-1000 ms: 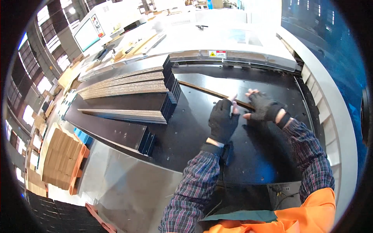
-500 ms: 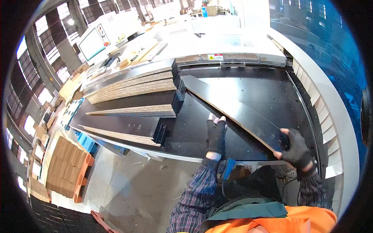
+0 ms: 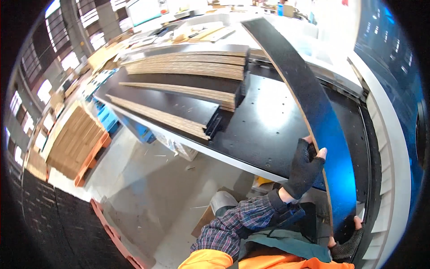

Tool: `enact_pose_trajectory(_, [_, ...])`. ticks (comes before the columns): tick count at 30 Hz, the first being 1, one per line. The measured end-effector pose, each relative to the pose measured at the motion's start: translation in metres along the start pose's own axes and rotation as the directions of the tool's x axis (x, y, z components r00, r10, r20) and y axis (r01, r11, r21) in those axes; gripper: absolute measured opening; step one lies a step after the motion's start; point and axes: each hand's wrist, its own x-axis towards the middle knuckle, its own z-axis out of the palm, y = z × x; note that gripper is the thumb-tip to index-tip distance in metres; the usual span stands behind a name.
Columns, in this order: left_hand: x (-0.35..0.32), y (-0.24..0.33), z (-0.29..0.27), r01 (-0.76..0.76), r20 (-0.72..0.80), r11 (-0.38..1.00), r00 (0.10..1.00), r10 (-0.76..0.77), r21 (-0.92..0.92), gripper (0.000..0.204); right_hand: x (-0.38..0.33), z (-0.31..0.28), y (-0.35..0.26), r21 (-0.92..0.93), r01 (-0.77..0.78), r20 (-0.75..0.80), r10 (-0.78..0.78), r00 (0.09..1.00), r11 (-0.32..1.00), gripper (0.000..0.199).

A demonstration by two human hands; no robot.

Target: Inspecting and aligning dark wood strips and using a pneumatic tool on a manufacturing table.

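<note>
A long dark board with a raw particleboard edge is raised at a slant above the black worktable. Its far end reaches past the table's back edge, and its near end comes close to my body. My left hand, in a dark fingerless glove, is closed on the board's left edge about midway along, thumb over the top. At the near end my right hand grips the board from the right corner; part of this hand is hidden. Similar boards lie in stacks on the table's left.
A white guard with flaps runs along the table's right side beside a blue panel. On the floor at left, brown boards stand on an orange pallet. A dark stack fills the lower left.
The board has risen off the table and swung to point more away from me. My left hand, earlier beside it, now grips its edge. My right hand has come nearer my body. The view has shifted.
</note>
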Motion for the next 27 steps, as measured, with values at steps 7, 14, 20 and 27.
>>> enact_pose_trajectory(7, [0.003, 0.103, -0.091, -0.352, -0.424, 0.871, 0.770, 0.477, 0.342, 0.044, 0.122, 0.090, -0.082, 0.252, 0.326, 0.162, -0.372, 0.914, 0.911, 0.086])
enact_pose_trajectory(14, [0.045, 0.152, -0.248, -0.332, -0.646, 0.818, 0.503, 0.574, 0.469, 0.050, 0.232, 0.216, -0.185, 0.429, 0.439, 0.379, -0.598, 0.706, 0.789, 0.088])
enact_pose_trajectory(20, [0.109, 0.240, -0.399, 0.223, -0.524, 0.476, 0.431, 0.734, 0.851, 0.074, 0.291, 0.349, -0.281, 0.315, 0.511, 0.506, -0.597, 0.622, 0.799, 0.090])
enact_pose_trajectory(27, [0.132, 0.215, -0.463, 0.129, -0.537, 0.572, 0.557, 0.634, 0.810, 0.075, 0.302, 0.405, -0.303, 0.074, 0.771, 0.730, -0.561, 0.390, 0.633, 0.104])
